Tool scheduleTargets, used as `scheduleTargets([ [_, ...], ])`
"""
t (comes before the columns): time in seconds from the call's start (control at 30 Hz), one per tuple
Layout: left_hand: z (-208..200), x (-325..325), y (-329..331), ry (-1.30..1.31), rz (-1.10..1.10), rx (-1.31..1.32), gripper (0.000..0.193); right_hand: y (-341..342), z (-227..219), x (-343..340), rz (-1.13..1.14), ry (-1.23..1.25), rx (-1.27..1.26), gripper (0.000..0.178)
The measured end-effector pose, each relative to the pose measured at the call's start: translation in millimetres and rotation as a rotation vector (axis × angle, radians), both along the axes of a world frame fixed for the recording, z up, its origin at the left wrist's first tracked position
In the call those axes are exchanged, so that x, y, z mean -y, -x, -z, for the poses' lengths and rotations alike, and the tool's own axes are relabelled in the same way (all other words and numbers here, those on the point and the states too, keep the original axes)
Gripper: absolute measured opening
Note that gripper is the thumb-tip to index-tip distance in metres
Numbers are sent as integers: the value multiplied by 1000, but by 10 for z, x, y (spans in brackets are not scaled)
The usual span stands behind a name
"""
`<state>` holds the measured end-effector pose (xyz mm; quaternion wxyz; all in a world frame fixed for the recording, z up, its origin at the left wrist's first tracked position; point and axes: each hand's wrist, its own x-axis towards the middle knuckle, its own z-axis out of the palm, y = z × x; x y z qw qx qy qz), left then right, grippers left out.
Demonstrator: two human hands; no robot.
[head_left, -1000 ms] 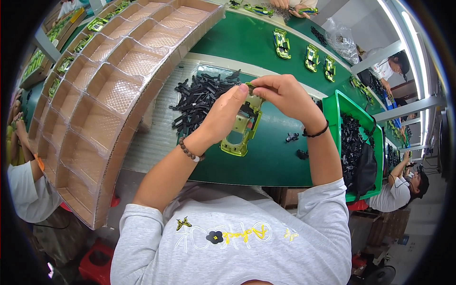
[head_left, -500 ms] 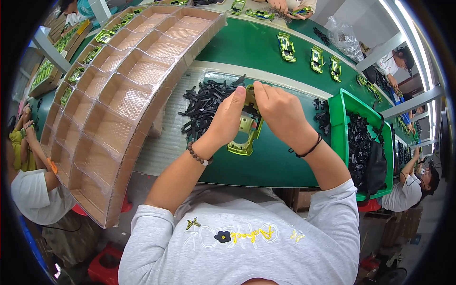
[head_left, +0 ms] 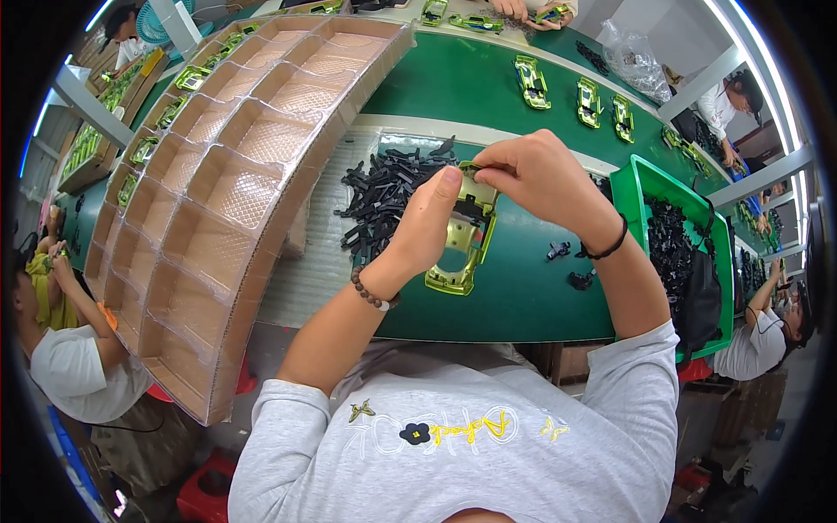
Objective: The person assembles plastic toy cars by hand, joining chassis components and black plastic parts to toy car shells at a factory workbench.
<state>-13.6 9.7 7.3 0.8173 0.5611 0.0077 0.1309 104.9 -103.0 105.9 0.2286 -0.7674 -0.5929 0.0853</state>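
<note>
A shiny lime-green toy car body shell [head_left: 453,277] is held over the green worktable, its hollow inside facing up. My left hand [head_left: 425,220] is closed round the shell's left side, with the thumb pointing toward its far end. My right hand [head_left: 547,179] bends over that far end, thumb and fingers pinched at the shell's edge. Whether a small part sits between those fingertips cannot be seen. Beside my left hand lies a heap of small black plastic parts [head_left: 375,193]. A few loose black pieces [head_left: 580,279] lie below my right wrist.
A cardboard tray with dividers [head_left: 218,253] stands at the left, green shells in its far cells. At the right is a green bin [head_left: 629,205] full of black parts. Several car shells [head_left: 531,83] lie on the green belt beyond. Other people work around.
My right hand has lifted and turned at the wrist, its fingers now pinching the shell's far end. Loose black pieces beneath that arm have come into sight. The left hand keeps its hold.
</note>
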Motion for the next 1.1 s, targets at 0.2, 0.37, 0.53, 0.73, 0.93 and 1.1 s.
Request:
scheduleTargets([
  [0.2, -48, -21, 6, -14, -50, 25, 52, 223, 202, -4, -37, -188, 673, 14],
  [0.37, -89, 1, 43, -8, -82, -1, 51, 200, 233, -41, -9, -264, 646, 14],
  [0.53, -116, 50, 55, 11, -72, -19, 47, -86, -1, -78, -103, -224, 210, 7],
  [0.73, -44, 38, 22, -184, -134, -6, 46, -171, -38, -109, -2, 62, -287, 10],
  [0.93, -243, -128, 225, -745, -240, -370, 47, -314, 254, -300, -119, 70, -287, 14],
  [1.1, -861, -160, 1368, -1278, -521, 43, 48, -1427, 948, -402, 469, -165, -882, 11],
])
